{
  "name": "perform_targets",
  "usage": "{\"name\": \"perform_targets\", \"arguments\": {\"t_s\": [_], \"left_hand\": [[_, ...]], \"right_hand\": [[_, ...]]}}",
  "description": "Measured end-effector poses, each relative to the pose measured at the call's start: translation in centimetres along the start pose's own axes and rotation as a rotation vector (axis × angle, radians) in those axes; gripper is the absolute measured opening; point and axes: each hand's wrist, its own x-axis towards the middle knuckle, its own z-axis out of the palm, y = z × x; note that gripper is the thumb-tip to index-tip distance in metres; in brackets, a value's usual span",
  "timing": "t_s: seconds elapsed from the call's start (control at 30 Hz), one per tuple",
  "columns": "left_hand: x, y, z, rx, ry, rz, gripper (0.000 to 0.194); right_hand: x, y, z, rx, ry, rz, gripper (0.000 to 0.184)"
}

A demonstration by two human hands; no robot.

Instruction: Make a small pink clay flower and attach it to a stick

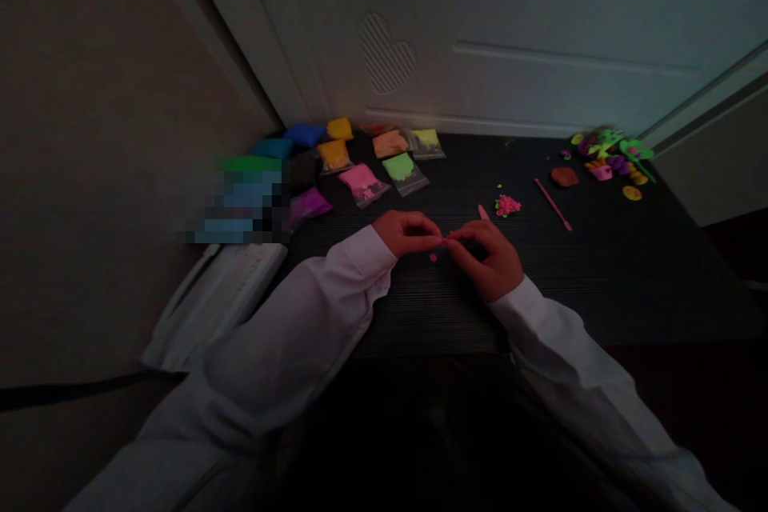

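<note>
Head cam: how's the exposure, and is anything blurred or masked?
Head view: dim overall, near-black below the front edge of the table; head view: a pixelated patch at left, beyond the white device; head view: soft detail where left hand and right hand meet.

the desk (600, 280) looks matt, with fine wood-like ribbing. along its far edge lie smooth, shiny clear plastic bags (403, 171). the pink cluster (508, 206) looks knobbly; crossing the near edge, the sleeves (558, 328) are creased matt cloth.
</note>
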Motion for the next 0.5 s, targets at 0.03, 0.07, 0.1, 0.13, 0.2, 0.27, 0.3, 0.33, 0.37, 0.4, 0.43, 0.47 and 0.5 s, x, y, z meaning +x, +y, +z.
{"name": "perform_targets", "arguments": {"t_s": [0.03, 0.07, 0.1, 0.13, 0.2, 0.27, 0.3, 0.33, 0.37, 0.4, 0.43, 0.47, 0.5], "left_hand": [[-0.01, 0.02, 0.02, -0.003, 0.001, 0.000, 0.017], [-0.02, 0.03, 0.04, -0.006, 0.000, 0.000, 0.017], [-0.01, 0.03, 0.06, -0.009, 0.000, 0.000, 0.017], [0.00, 0.03, 0.09, -0.011, -0.001, 0.000, 0.017], [0.04, 0.02, 0.11, -0.013, -0.003, 0.002, 0.018], [0.11, -0.02, 0.07, -0.008, -0.005, 0.006, 0.018], [0.15, -0.05, 0.02, -0.003, -0.006, 0.010, 0.018], [0.18, -0.09, -0.05, 0.003, -0.007, 0.014, 0.017], [0.21, -0.15, -0.13, 0.009, -0.007, 0.019, 0.017], [0.23, -0.22, -0.20, 0.015, -0.009, 0.024, 0.017], [0.25, -0.30, -0.27, 0.018, -0.012, 0.029, 0.017], [0.26, -0.38, -0.33, 0.020, -0.018, 0.032, 0.017], [0.26, -0.47, -0.36, 0.020, -0.024, 0.035, 0.017]], "right_hand": [[-0.02, 0.01, 0.01, -0.002, -0.002, 0.004, 0.010], [-0.04, 0.03, 0.02, -0.004, -0.004, 0.005, 0.010], [-0.06, 0.06, 0.05, -0.005, -0.004, 0.007, 0.009], [-0.09, 0.09, 0.09, -0.003, -0.003, 0.006, 0.009], [-0.11, 0.15, 0.15, 0.001, -0.004, 0.004, 0.009], [-0.12, 0.17, 0.18, 0.007, -0.010, 0.001, 0.009], [-0.11, 0.17, 0.18, 0.011, -0.014, -0.001, 0.008], [-0.11, 0.17, 0.18, 0.016, -0.014, -0.002, 0.008], [-0.10, 0.15, 0.17, 0.020, -0.013, -0.001, 0.008], [-0.09, 0.14, 0.17, 0.024, -0.012, -0.001, 0.008], [-0.08, 0.13, 0.17, 0.028, -0.009, -0.001, 0.008], [-0.08, 0.12, 0.17, 0.031, -0.007, -0.001, 0.008], [-0.08, 0.12, 0.17, 0.032, -0.003, -0.001, 0.008]]}}
